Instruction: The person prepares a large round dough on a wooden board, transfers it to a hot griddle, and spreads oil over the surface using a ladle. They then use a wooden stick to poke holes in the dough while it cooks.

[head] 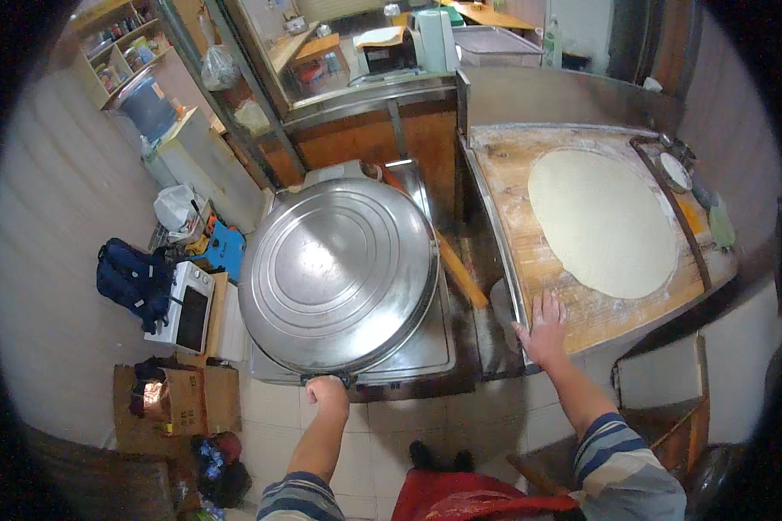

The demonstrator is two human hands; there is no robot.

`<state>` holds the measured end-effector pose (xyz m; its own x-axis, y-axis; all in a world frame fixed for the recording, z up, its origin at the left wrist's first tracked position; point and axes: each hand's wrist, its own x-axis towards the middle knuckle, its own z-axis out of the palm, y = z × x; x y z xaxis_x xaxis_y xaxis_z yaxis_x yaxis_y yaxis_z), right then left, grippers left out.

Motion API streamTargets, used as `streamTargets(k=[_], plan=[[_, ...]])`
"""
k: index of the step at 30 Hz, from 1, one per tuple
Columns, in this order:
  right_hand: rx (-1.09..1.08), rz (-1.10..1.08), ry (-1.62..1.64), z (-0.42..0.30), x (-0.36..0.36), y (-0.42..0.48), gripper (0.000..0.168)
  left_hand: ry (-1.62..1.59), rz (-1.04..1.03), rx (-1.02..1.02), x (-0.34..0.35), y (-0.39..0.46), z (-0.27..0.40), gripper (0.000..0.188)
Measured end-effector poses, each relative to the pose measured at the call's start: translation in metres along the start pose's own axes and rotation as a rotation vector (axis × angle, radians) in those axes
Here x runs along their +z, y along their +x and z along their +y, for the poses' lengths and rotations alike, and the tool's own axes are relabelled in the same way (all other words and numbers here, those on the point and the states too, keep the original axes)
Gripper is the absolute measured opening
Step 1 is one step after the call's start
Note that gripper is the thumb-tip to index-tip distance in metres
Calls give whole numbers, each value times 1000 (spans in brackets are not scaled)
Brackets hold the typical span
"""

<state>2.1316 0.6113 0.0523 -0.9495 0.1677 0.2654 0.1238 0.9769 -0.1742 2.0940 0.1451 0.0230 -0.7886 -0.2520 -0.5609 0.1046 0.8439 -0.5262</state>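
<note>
My left hand (328,391) grips the dark front handle of a large round metal lid (326,260), which belongs to a wide electric griddle (433,352). The lid looks lowered; whatever is under it is hidden. On the right, my right hand (547,329) rests with fingers spread on the near left corner of a floured wooden board (508,215). It holds nothing. Beyond those fingers lies a big, thin oval sheet of dough (603,221), apart from the hand.
A wooden stick (463,270) leans between griddle and board. A white bowl (676,172) stands at the board's right. Left are a microwave (189,312), a dark backpack (127,277) and a cardboard box (189,400). A wooden stool or chair (697,423) is lower right.
</note>
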Motion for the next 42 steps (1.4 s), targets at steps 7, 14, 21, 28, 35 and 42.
streamTargets(k=[7, 14, 21, 28, 35, 42], plan=[[14, -31, -19, -1, 0, 2, 78, 23, 26, -34, 0, -3, 0, 19], [40, -49, -6, 1, 3, 3, 77, 54, 84, -53, -3, -5, 0, 14], [27, -47, -25, -1, -3, 6, 76, 92, 91, 3, -14, -19, -5, 13], [0, -17, -77, 1, 6, 5, 75, 89, 116, -1, 4, -7, -3, 11], [-25, -4, -127, 8, 19, 3, 76, -9, 145, 53, -17, -21, -7, 14], [-36, 6, -130, 9, 23, 4, 76, -1, 261, 52, -2, -13, -7, 13]])
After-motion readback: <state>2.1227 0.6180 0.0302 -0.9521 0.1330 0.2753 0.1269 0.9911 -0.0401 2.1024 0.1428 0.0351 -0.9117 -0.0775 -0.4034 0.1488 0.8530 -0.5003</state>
